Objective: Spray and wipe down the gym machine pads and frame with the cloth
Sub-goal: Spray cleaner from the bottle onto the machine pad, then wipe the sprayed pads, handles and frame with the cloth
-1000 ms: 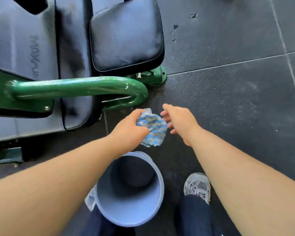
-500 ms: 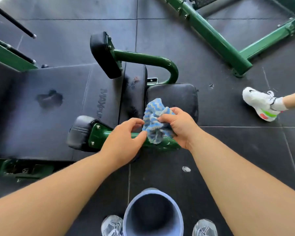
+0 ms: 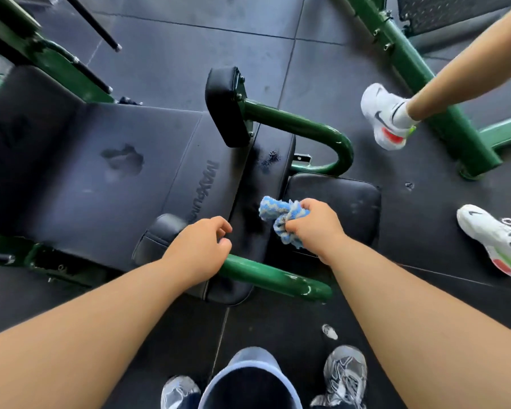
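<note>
My right hand [image 3: 317, 224] grips a bunched blue and white cloth [image 3: 278, 212] just above the near-left corner of a small black seat pad [image 3: 345, 202]. My left hand [image 3: 199, 250] hovers with loosely curled fingers and holds nothing, above the near green frame tube [image 3: 273, 277] and a small roller pad [image 3: 157, 234]. The machine's large black back pad [image 3: 101, 172] lies to the left, with a damp patch on it. Another small pad [image 3: 224, 107] sits on a curved green tube [image 3: 316, 134] further away.
A grey-blue bucket [image 3: 248, 382] stands between my feet at the bottom edge. Another person's leg and white shoes [image 3: 387, 116] are at the right. A green frame beam [image 3: 425, 84] of another machine crosses the upper right. Dark rubber floor tiles surround everything.
The cloth passed from my left hand to my right. My left hand let go and drew back to the left. The view rose from the floor to show the whole machine.
</note>
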Tool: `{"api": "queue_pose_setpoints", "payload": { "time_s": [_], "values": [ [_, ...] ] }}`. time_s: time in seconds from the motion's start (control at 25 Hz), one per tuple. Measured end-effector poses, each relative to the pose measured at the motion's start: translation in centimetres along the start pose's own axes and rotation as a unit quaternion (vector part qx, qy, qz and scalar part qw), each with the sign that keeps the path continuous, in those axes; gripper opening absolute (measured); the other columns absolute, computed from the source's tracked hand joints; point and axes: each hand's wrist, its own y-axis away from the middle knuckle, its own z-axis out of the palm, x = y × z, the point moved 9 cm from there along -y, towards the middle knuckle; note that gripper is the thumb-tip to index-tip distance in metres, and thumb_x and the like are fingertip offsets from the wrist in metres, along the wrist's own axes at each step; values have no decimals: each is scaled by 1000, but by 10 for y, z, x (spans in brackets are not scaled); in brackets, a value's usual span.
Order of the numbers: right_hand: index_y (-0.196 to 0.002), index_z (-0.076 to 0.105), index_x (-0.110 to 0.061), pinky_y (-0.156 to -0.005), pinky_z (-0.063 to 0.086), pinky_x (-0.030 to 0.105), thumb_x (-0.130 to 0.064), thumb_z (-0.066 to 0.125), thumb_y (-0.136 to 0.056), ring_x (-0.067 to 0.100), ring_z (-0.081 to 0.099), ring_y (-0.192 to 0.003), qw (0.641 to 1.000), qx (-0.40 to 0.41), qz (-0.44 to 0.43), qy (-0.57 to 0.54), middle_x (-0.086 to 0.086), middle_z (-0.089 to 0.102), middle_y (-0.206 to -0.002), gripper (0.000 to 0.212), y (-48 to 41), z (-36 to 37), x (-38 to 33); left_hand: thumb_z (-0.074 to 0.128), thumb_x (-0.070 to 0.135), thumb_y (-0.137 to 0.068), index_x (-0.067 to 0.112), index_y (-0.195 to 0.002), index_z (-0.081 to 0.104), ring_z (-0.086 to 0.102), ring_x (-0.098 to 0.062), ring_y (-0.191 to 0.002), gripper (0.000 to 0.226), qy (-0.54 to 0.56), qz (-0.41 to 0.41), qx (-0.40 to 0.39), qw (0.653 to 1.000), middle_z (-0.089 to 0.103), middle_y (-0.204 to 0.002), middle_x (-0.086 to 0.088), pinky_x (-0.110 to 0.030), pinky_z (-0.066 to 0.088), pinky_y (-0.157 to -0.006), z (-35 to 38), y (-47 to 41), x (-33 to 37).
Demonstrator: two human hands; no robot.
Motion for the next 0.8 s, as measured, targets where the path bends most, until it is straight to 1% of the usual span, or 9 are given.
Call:
{"api": "queue_pose_setpoints", "payload": {
  "time_s": [0.2,0.28,0.36,0.44,0.52,0.56,0.64,0.72,0.8],
  "values": [
    [-108,66,-27,-82,49,30,-12,65,-76,20,58,-93,992,-32,-93,84,0,57,-105,35,-27,-4,-11,45,17,-91,24,-112,59,56,-19,-93,26,19,-34,35,999,63,-112,6,-27,40,-79,-8,-30,17],
    [-107,70,-22,-85,45,31,-13,64,-79,24,56,-99,978,-16,-140,152,2,54,-109,29,-49,2,-20,44,18,-91,22,-114,59,55,-19,-96,28,-7,-18,27,999,63,-115,4,-26,38,-79,-4,-58,25],
    [-106,71,-17,-89,42,31,-9,60,-82,25,54,-108,969,6,-170,177,2,56,-118,28,-70,11,-31,44,18,-91,20,-119,57,55,-21,-107,31,-59,-3,-6,998,62,-121,1,-26,39,-84,4,-91,26],
    [-112,69,-17,-96,39,31,-3,53,-83,23,49,-121,964,4,-187,189,0,55,-130,36,-88,33,-36,43,18,-93,17,-125,54,53,-23,-115,34,-122,0,-60,991,59,-127,-2,-27,41,-91,15,-124,19],
    [-109,66,-23,-98,39,31,-5,47,-86,23,43,-129,949,-58,-208,231,-6,51,-134,35,-94,75,-30,42,14,-94,11,-128,52,54,-26,-117,35,-190,9,-105,976,58,-129,-6,-30,43,-94,23,-149,11],
    [-107,64,-25,-98,38,30,-7,45,-87,21,39,-132,930,-104,-229,267,-8,50,-133,33,-88,99,-25,42,11,-94,10,-129,51,54,-26,-116,36,-220,18,-123,968,57,-129,-8,-31,44,-93,25,-157,8],
    [-123,60,-26,-108,29,28,-14,44,-91,15,27,-139,886,-163,-283,331,-11,42,-145,38,-70,125,-12,39,7,-95,11,-136,45,53,-26,-116,42,-244,34,-153,957,55,-131,-7,-29,43,-87,32,-162,0],
    [-139,48,-29,-116,10,31,-17,43,-94,11,15,-145,850,-162,-314,390,-11,27,-156,47,-79,120,-11,38,8,-95,15,-145,33,54,-26,-105,51,-237,42,-170,956,53,-132,-9,-27,42,-76,34,-169,-11],
    [-143,42,-29,-118,1,37,-15,43,-94,15,6,-148,854,-108,-288,419,-5,12,-161,51,-121,104,-25,38,9,-94,18,-149,24,55,-26,-92,57,-194,43,-168,965,49,-134,-10,-27,42,-69,30,-183,-25]
  ]
}}
